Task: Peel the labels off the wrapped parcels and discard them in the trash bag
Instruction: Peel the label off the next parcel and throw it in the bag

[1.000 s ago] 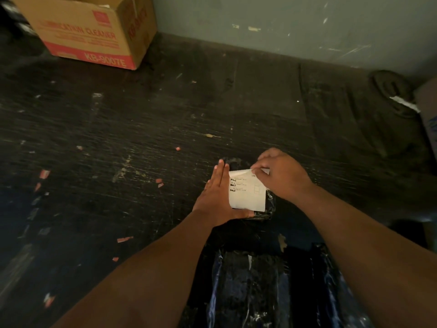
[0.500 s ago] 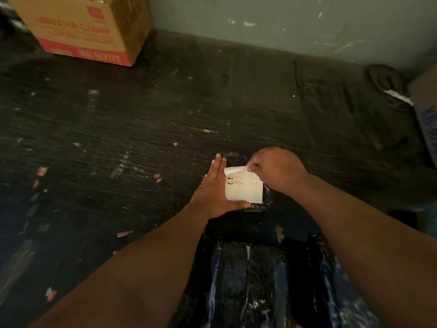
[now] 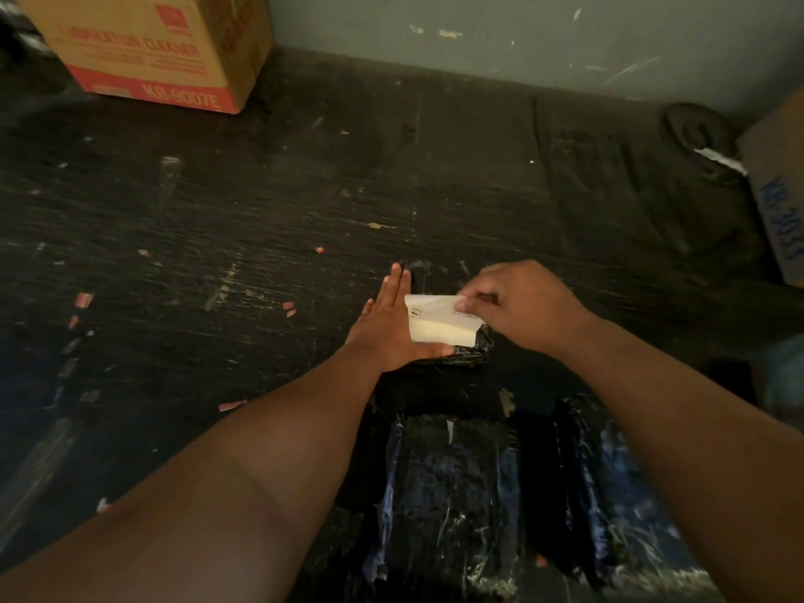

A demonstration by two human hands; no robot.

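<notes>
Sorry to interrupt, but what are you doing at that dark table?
A person is peeling a white label off a small black-wrapped parcel. The left hand lies flat, steadying the parcel, while the right hand pinches the label's far edge, folded toward the person. The near part appears attached. More black plastic lies nearer the person.

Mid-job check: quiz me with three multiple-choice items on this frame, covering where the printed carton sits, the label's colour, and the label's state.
1. Where is the printed carton?
A. far left, by the wall
B. near right
C. under the parcel

2. What colour is the label?
A. red
B. white
C. blue

3. What state is the label in?
A. fully stuck flat
B. top edge lifted
C. already off

Answers: 1 A, it stands at the far left corner; 2 B, white paper on the black parcel; 3 B, the right hand pinches the folded-over top edge while the left hand braces the parcel.
</notes>
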